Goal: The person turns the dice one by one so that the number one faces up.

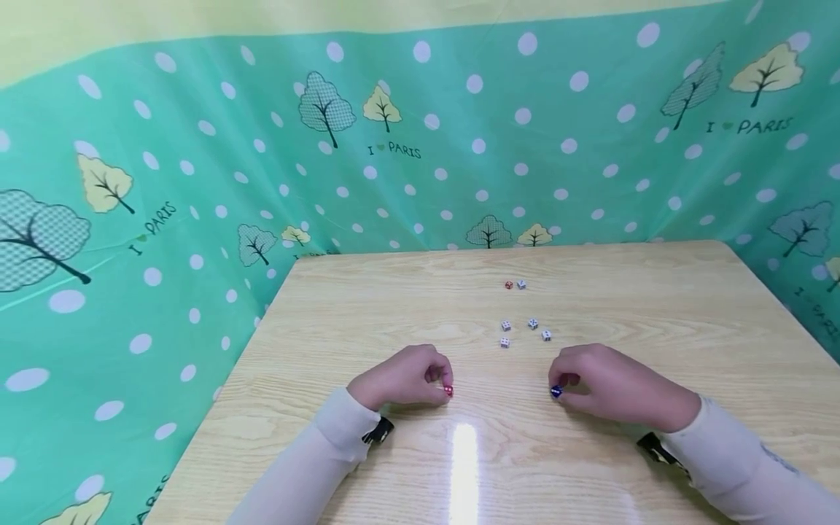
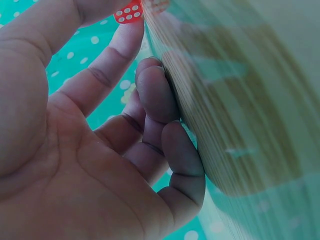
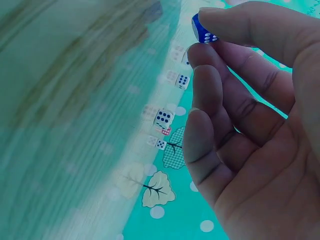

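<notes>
My left hand (image 1: 410, 377) pinches a red die (image 1: 449, 391) with white dots between thumb and forefinger, low over the wooden table (image 1: 315, 313). In the left wrist view the red die (image 2: 128, 12) sits at the top edge, close to the tabletop, and the other fingers are loosely bent. To the right, my right hand (image 1: 610, 383) pinches a blue die (image 1: 555, 391) with white dots. The right wrist view shows that blue die (image 3: 204, 30) held between thumb and fingertips, the remaining fingers curving beneath it.
Several white dice, one of them here (image 1: 505, 326), lie beyond and between the hands. Farther back, a red die (image 1: 508, 285) sits beside a white die (image 1: 521, 284). A green dotted curtain (image 1: 394, 197) hangs behind and left of the table. Light reflects near the front.
</notes>
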Tool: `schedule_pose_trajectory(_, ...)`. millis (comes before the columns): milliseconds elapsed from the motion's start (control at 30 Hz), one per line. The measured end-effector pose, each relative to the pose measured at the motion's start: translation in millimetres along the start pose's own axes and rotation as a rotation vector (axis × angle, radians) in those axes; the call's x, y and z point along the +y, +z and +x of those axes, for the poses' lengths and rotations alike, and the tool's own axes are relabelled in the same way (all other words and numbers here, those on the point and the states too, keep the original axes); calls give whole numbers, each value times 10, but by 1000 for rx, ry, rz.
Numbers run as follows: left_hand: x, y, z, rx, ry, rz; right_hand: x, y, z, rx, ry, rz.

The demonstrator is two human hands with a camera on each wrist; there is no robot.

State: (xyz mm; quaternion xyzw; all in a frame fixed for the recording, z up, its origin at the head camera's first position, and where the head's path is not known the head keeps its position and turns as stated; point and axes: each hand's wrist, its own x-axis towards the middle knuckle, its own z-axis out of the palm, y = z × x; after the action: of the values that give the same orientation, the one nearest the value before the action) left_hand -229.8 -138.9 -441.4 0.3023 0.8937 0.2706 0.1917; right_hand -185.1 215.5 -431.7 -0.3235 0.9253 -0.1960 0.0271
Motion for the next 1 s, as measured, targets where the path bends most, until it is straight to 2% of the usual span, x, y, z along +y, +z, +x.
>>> schedule_pose_trajectory(400, 22, 12, 8, -6, 8, -5, 101, 20, -37, -26, 19, 78)
schedule_pose_trajectory(1000, 11, 5, -3, 1, 4, -10, 75, 4, -4, -42, 41, 71)
